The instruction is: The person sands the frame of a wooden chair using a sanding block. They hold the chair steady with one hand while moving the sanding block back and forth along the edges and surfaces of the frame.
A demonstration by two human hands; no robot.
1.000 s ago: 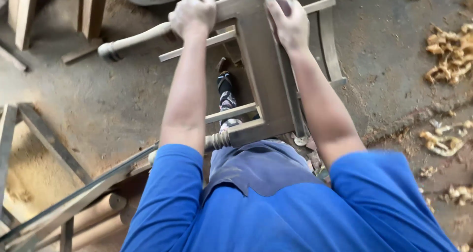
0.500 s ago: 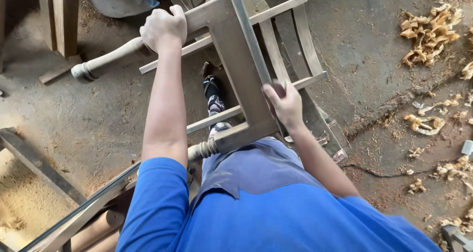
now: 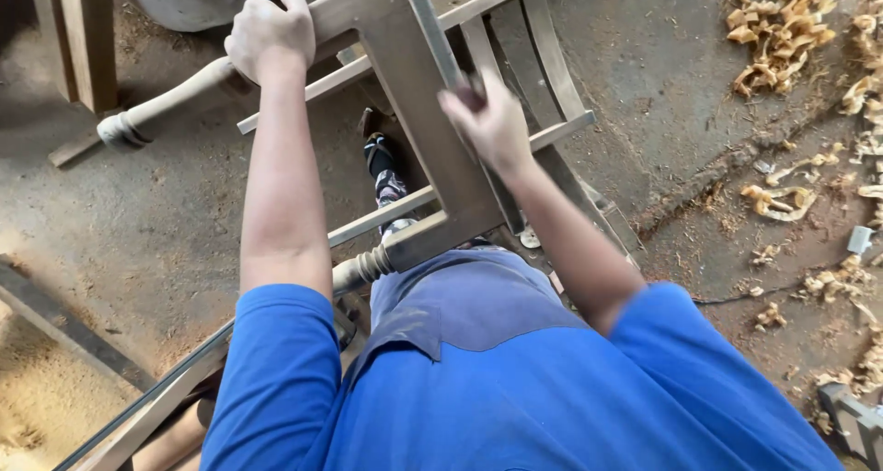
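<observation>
An unfinished wooden chair frame (image 3: 432, 158) lies tipped against my lap, its turned legs pointing left. My left hand (image 3: 271, 34) is closed around the far corner of the frame, next to a turned leg (image 3: 175, 98). My right hand (image 3: 487, 117) rests on the right side rail of the seat frame, fingers bent over its edge and blurred. Thin stretcher bars (image 3: 368, 66) cross below the frame. My blue sleeves and a grey-blue apron fill the lower part of the view. A foot in a patterned sock (image 3: 386, 177) shows through the frame.
Wood shavings (image 3: 782, 29) lie scattered on the dirt floor at the right. A pile of sawdust (image 3: 37, 388) sits at the lower left beside long wooden slats (image 3: 138, 407). Upright timber pieces (image 3: 83, 29) stand at the top left.
My right hand has slid from the far top corner of the frame down along the right rail toward me. The left hand keeps its grip while the view has shifted.
</observation>
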